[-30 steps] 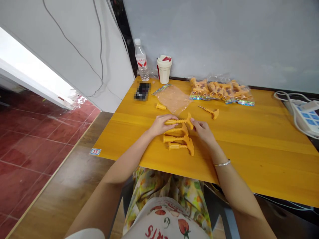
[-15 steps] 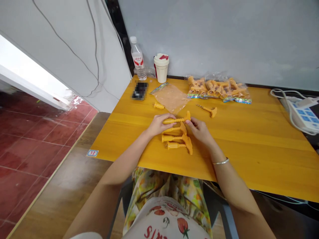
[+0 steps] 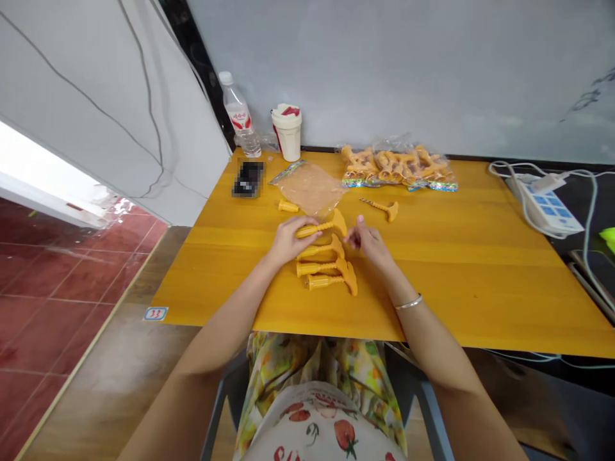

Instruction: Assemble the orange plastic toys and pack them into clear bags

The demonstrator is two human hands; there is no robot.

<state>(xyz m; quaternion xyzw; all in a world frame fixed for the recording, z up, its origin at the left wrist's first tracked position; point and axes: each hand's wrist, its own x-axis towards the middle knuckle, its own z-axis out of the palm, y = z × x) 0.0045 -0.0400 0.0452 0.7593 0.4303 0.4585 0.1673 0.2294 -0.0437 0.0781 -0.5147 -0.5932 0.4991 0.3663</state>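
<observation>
The left hand [image 3: 288, 240] wraps its fingers [image 3: 307, 225] around the ribbed shaft of an orange plastic T-piece [image 3: 319, 227], its flared head free above the grip. The right hand [image 3: 369, 243] sits just beside that head, fingers loosely curled, holding nothing. Three matching T-pieces [image 3: 321, 267] lie in a close stack below the hands, and another piece [image 3: 382, 208] lies off to the right. A crinkled plastic bag [image 3: 398, 168] of more pieces rests by the wall [image 3: 384, 77] along the back of the glossy wooden tabletop [image 3: 456, 288], whose left edge overhangs a brown floor [image 3: 100, 339].
</observation>
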